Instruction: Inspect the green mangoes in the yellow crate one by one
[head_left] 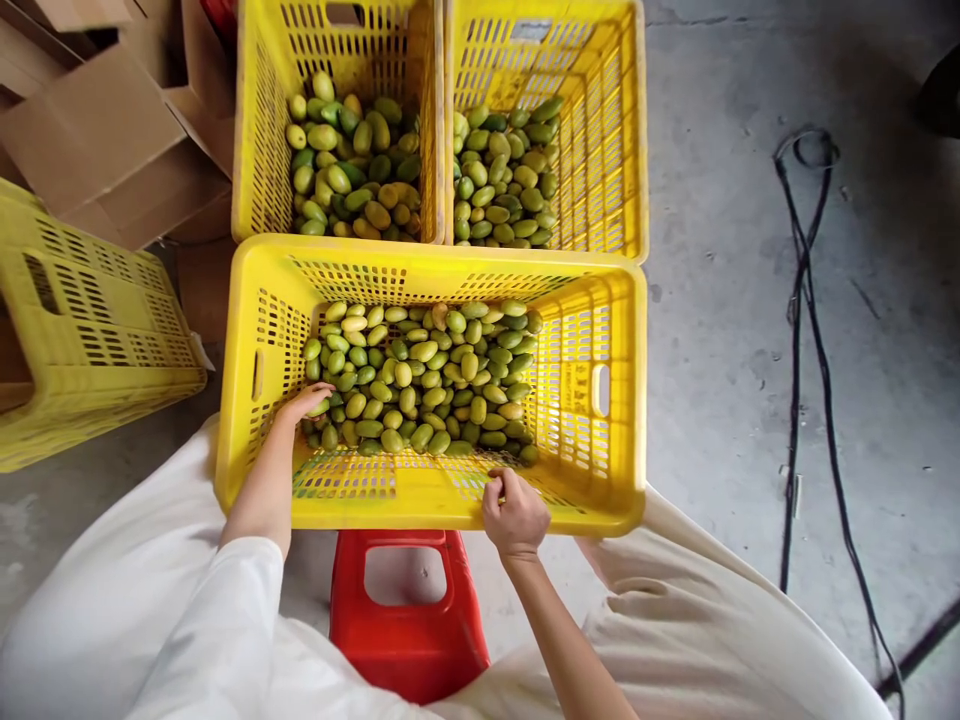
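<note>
Left hand [306,400]: inside the front crate [628,508] at its left end, fingers upon a green fruit [321,408]; whether it grips that fruit or merely touches it cannot be told from this angle. Right hand [516,510]: curled into a fist at the near rim, just short of the loose fruit [421,352].

Status, as judged: handling of the front crate's load is under way. Its fruit lies between and beyond the hands, green and yellow mixed, over much of the floor; bare slats show along the near side. All of it remains loose inside.

Beyond the far rim, the rear left crate [259,120] and rear right crate [631,130] also hold mixed fruit. A red stool [409,635] stands nearest the wearer.
</note>
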